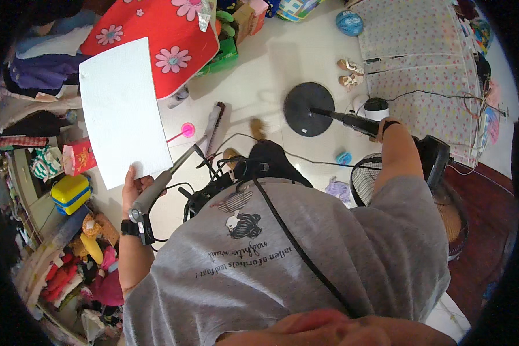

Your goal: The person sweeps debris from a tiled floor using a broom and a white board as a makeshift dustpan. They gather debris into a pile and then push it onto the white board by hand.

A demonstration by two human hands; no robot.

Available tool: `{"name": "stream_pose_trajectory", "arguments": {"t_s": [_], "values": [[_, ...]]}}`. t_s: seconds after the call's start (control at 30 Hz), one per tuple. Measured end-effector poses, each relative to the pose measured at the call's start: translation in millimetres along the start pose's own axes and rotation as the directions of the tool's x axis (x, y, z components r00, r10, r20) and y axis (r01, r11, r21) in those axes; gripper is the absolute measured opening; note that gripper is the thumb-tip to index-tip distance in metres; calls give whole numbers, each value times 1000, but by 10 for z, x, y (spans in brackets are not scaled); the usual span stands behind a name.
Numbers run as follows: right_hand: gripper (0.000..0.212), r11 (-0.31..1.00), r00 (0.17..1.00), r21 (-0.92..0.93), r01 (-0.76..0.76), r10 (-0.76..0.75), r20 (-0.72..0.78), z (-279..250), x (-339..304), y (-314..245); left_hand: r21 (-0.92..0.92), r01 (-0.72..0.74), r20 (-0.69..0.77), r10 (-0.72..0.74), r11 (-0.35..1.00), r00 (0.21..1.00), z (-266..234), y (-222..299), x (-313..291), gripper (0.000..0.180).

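Note:
My left hand (137,183) pinches the lower edge of a large white rectangular sheet (121,109). A grey tool handle (154,195) with a thin metal rod lies across that palm and wrist; whether the fingers grip it too I cannot tell. Out to the right, my right hand (388,128) is closed round the black pole (354,122) of a pedestal fan, just beyond its grip-like sleeve. The fan's round black base (309,109) rests on the floor. Its wire cage (366,180) shows partly behind my right arm.
A long brush-edged bar (215,127) lies on the tiles ahead of me, near a cable. Heaped clothes (52,69), a red flowered cloth (173,34) and a yellow case (71,193) crowd the left. Sandals (350,73), a blue ball (349,23) and a patterned curtain (415,75) stand at right.

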State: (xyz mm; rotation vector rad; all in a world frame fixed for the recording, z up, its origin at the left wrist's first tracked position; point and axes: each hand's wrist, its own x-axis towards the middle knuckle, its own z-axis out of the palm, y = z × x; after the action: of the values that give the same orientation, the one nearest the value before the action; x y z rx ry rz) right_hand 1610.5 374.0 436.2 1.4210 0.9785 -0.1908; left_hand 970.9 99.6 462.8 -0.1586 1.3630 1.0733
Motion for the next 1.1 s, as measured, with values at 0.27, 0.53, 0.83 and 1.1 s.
{"name": "stream_pose_trajectory", "arguments": {"t_s": [0.27,0.53,0.83,1.1], "values": [[53,996,986,29,90,-85,-140,-271,70,-94,46,-74,-44,76,996,996,-301,113,6,50],[43,996,978,-32,78,-83,-191,-1174,398,-440,-87,-85,-153,71,993,986,-438,24,14,57],[33,998,977,-52,42,-52,-206,-1290,505,-687,-63,-71,-263,52,996,963,-721,-153,125,44],[26,997,956,-9,79,-79,-282,-1082,470,-902,-137,-78,-286,36,988,957,-762,-234,-26,44]]}}
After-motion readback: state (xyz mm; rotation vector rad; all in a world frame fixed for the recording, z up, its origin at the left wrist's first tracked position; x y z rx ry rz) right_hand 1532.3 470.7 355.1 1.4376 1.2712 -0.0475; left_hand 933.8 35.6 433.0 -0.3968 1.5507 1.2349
